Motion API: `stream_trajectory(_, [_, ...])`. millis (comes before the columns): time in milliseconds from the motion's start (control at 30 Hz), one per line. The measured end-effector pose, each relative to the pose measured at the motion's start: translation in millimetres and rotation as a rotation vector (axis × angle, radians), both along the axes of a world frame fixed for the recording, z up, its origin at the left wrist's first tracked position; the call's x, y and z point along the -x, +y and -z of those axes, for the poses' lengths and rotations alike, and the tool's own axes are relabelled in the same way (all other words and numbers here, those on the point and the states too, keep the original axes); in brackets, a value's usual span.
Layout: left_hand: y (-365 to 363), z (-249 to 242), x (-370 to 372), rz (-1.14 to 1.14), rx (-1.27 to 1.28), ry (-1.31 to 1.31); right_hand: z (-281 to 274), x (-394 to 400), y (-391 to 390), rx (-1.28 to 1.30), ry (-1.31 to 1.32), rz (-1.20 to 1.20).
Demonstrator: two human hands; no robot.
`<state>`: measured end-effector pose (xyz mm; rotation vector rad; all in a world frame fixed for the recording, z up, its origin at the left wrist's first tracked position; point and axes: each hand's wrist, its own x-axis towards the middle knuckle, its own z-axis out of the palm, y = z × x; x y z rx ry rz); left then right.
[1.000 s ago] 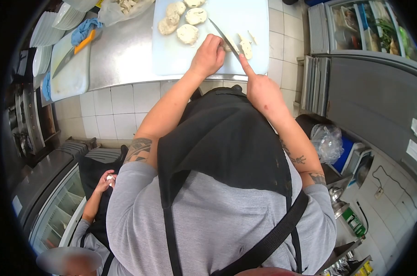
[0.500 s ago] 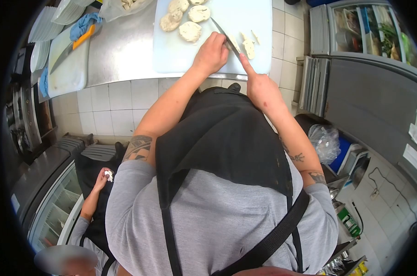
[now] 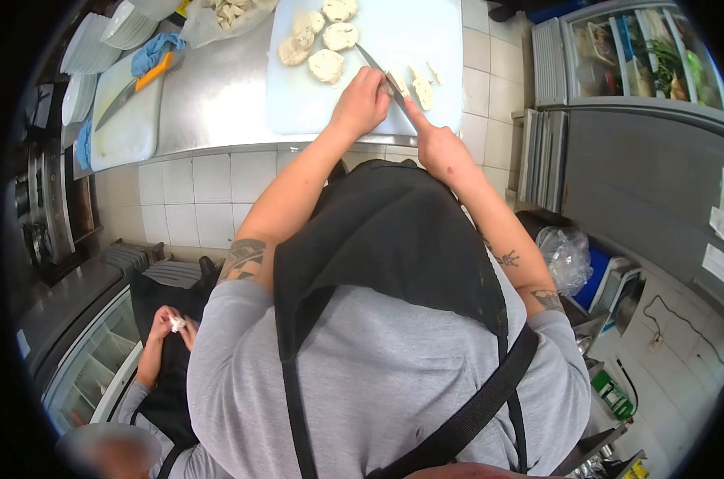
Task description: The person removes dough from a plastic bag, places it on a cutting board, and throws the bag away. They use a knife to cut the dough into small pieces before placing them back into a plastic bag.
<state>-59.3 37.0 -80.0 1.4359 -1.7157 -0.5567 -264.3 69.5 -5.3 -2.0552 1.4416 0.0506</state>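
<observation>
My right hand (image 3: 443, 150) grips a kitchen knife (image 3: 371, 59), its index finger stretched along the blade, which slants up and left over the white cutting board (image 3: 294, 116). Beside the blade, my left hand (image 3: 362, 104) is closed with curled fingers; what they press on is mostly hidden. A pale slice (image 3: 398, 81) lies against the blade's right side, and a few cut pale slices (image 3: 422, 92) lie farther right. Several pale, speckled round pieces (image 3: 327, 66) sit on the board's left part, beyond my left hand.
On the steel counter (image 3: 194, 100), a second board (image 3: 142, 132) carries an orange-handled knife (image 3: 150, 73) beside a blue cloth (image 3: 156, 53). Stacked white plates (image 3: 90, 44) and a bag of pale pieces (image 3: 230, 16) stand behind. A co-worker's hands (image 3: 170, 319) hold something white at lower left.
The board and both my hands appear slightly farther left and lower in view. My knife stays slanted by my left hand. The co-worker's second hand now shows at the white thing.
</observation>
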Motion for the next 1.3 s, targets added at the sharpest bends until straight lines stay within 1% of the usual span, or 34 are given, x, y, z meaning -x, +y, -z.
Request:
stream_trajectory(33, [0, 1, 0, 0.006, 0.030, 0.008, -2, -1, 0, -0.019, 0.006, 0.008])
stream_trajectory(133, [-1, 2, 0, 0.004, 0.057, -0.006, 12, 14, -2, 0.050, -0.223, 0.000])
stream_trajectory(233, [-1, 2, 2, -0.001, 0.068, -0.004, 2, 20, -1, 0.019, -0.229, -0.008])
stream_trajectory(433, [-1, -1, 2, 0.001, 0.033, -0.051, -9, 31, 9, 0.102, -0.081, -0.068])
stream_trajectory(533, [0, -3, 4, -0.020, 0.088, 0.013, 4, 35, 2, 0.091, -0.145, -0.071])
stream_trajectory(567, [2, -5, 4, 0.041, 0.129, -0.074, 6, 39, 0, 0.085, -0.112, -0.083])
stream_trajectory(633, [5, -9, -1, 0.155, 0.216, -0.253, -10, 35, -2, 0.076, -0.048, -0.113])
stream_trajectory(733, [4, -10, -1, 0.168, 0.304, -0.403, -20, 31, 3, 0.090, 0.142, -0.038])
stream_trajectory(833, [-5, -22, -2, 0.178, 0.224, -0.443, -19, 35, 12, 0.146, 0.150, 0.049])
stream_trajectory(967, [-14, -34, -8, 0.156, 0.120, -0.488, -36, 49, 14, 0.207, 0.087, 0.057])
stream_trajectory(1067, [-14, -25, -19, 0.020, 0.133, -0.223, -47, 64, 18, 0.226, -0.009, 0.073])
stream_trajectory(1133, [-1, -26, -20, -0.054, 0.214, -0.148, -48, 79, 20, 0.219, -0.098, 0.061])
stream_trajectory(1200, [18, -31, -15, -0.157, 0.332, -0.093, -42, 92, 22, 0.140, -0.184, 0.131])
stream_trajectory(1233, [27, -26, -15, -0.144, 0.250, -0.107, -36, 98, 23, 0.100, -0.227, 0.166])
stream_trajectory(1300, [32, -11, -3, -0.090, 0.098, 0.003, -2, 114, 23, 0.076, -0.366, 0.288])
